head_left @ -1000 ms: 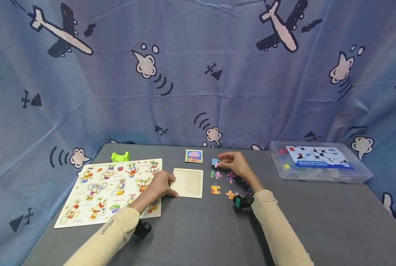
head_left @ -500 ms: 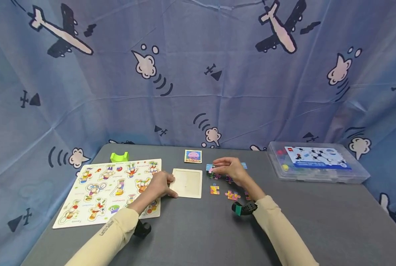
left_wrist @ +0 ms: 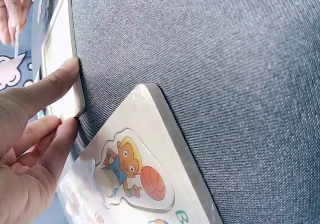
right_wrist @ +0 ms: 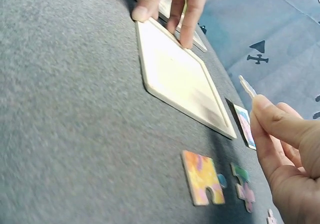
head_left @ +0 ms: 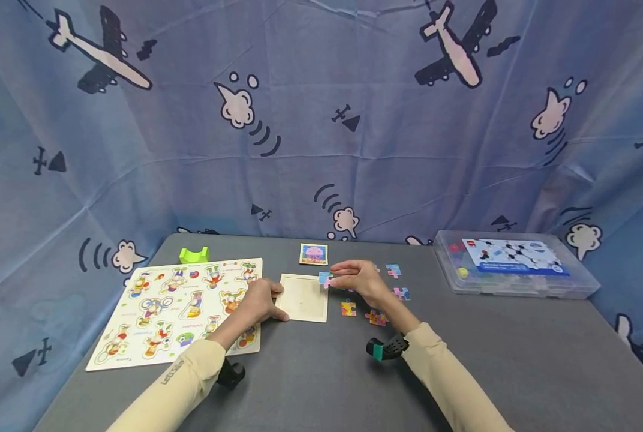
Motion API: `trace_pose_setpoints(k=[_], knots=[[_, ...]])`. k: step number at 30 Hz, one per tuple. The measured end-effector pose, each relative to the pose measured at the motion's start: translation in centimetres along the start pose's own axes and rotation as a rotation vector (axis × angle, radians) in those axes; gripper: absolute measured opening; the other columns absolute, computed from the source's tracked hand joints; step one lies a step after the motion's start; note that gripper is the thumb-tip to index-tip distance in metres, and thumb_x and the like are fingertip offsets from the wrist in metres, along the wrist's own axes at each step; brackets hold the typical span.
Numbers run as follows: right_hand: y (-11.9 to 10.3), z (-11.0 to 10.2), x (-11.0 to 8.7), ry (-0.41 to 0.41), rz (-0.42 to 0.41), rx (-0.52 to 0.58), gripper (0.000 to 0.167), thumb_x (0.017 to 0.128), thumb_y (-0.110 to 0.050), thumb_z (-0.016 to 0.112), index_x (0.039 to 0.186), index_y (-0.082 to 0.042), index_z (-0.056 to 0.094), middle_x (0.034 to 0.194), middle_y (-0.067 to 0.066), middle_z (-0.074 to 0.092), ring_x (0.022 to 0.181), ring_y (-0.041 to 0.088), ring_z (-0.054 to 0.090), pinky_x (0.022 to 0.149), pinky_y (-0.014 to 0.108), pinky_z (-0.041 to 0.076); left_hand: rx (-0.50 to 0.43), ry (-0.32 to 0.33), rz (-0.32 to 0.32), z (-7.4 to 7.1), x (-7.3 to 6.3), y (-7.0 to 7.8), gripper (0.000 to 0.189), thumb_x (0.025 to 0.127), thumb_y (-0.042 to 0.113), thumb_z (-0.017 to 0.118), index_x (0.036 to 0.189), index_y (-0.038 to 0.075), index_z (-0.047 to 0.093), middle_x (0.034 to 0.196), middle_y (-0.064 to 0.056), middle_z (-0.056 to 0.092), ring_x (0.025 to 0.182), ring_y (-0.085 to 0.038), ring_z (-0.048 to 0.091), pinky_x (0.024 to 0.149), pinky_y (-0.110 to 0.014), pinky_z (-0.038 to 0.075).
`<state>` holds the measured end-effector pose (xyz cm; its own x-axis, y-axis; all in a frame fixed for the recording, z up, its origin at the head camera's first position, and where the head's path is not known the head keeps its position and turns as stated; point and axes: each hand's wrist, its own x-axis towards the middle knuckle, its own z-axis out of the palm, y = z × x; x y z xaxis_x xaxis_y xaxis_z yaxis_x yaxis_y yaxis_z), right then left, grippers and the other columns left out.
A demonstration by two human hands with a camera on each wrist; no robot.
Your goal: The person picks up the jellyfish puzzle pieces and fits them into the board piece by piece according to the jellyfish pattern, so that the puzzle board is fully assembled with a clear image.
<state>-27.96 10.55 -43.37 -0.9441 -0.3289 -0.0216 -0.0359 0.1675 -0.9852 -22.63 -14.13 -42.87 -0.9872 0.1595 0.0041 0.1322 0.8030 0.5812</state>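
Note:
In the head view, my right hand pinches a blue and pink jigsaw piece by its edge, over the far right corner of a shallow square wooden puzzle tray. The right wrist view shows that piece edge-on between thumb and fingertips, raised above the tray. My left hand grips the tray at its left side; in the left wrist view the thumb and fingertips press its rim. Loose jigsaw pieces lie right of the tray, among them a yellow-orange one and a blue one.
A white peg puzzle board with sports figures lies at the left, close to my left forearm. A green block stands behind it. A small jellyfish picture lies beyond the tray. At the back right sits a clear plastic case.
My right hand has lifted the blue and pink jigsaw piece from the loose ones and moved left with it to the tray. My left hand keeps its place on the tray.

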Motion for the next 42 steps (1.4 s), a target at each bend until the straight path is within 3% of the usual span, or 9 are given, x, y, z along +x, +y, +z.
trace_pose_setpoints(k=[3,11,19,25,34,38,42], knots=[[0.3,0.6,0.1,-0.007,-0.005,0.029,0.036,0.079,0.008,0.072,0.113,0.014,0.062,0.112,0.025,0.065,0.094,0.021,0.067,0.079,0.03,0.056,-0.008,-0.004,-0.011,0.0,-0.1,0.1,0.061,0.054,0.01,0.093,0.11,-0.002,0.071,0.099,-0.014,0.07,0.074,-0.015,0.051,0.073,-0.03,0.049],[1.3,2.1,0.5,-0.029,-0.017,0.09,0.036,0.078,0.011,0.071,0.112,0.016,0.061,0.11,0.028,0.065,0.087,0.014,0.067,0.075,0.027,0.056,-0.003,0.008,0.001,-0.1,-0.2,0.2,0.052,0.054,0.01,0.093,0.102,0.0,0.073,0.081,-0.008,0.063,0.067,-0.014,0.042,0.062,-0.024,0.038],[1.1,3.4,1.1,-0.017,-0.017,0.128,0.036,0.077,0.012,0.072,0.112,0.015,0.062,0.109,0.026,0.066,0.09,0.016,0.068,0.076,0.026,0.056,-0.032,0.005,-0.005,-0.3,-0.3,0.2,0.055,0.055,0.009,0.093,0.105,0.0,0.072,0.08,-0.009,0.063,0.067,-0.014,0.044,0.062,-0.025,0.04],[1.2,4.4,1.4,0.001,-0.018,0.137,0.035,0.078,0.01,0.072,0.112,0.016,0.062,0.108,0.027,0.066,0.086,0.015,0.068,0.073,0.024,0.056,-0.019,0.004,-0.033,-0.2,-0.1,0.2,0.063,0.055,0.01,0.093,0.112,-0.001,0.07,0.095,-0.012,0.07,0.078,-0.015,0.059,0.072,-0.03,0.052],[1.3,6.0,1.9,0.049,-0.046,0.156,0.032,0.077,0.015,0.07,0.108,0.018,0.062,0.1,0.03,0.067,0.081,0.018,0.07,0.072,0.025,0.057,-0.042,0.002,-0.04,-0.2,-0.2,0.2,0.063,0.055,0.011,0.093,0.112,-0.003,0.07,0.098,-0.015,0.071,0.089,-0.024,0.066,0.077,-0.035,0.054],[1.5,6.8,2.2,0.084,-0.057,0.127,0.03,0.075,0.016,0.071,0.104,0.017,0.064,0.098,0.031,0.066,0.079,0.021,0.071,0.07,0.025,0.057,-0.042,0.013,-0.012,-0.2,-0.2,-0.1,0.062,0.055,0.011,0.093,0.11,-0.004,0.07,0.1,-0.017,0.071,0.092,-0.027,0.068,0.081,-0.037,0.054],[1.4,7.5,2.3,0.125,-0.077,0.026,0.027,0.074,0.012,0.074,0.1,0.013,0.068,0.092,0.027,0.069,0.079,0.025,0.071,0.067,0.025,0.057,-0.047,0.021,0.005,-0.1,-0.1,-0.2,0.062,0.054,0.012,0.094,0.11,-0.004,0.07,0.1,-0.018,0.071,0.093,-0.027,0.068,0.082,-0.037,0.054]])
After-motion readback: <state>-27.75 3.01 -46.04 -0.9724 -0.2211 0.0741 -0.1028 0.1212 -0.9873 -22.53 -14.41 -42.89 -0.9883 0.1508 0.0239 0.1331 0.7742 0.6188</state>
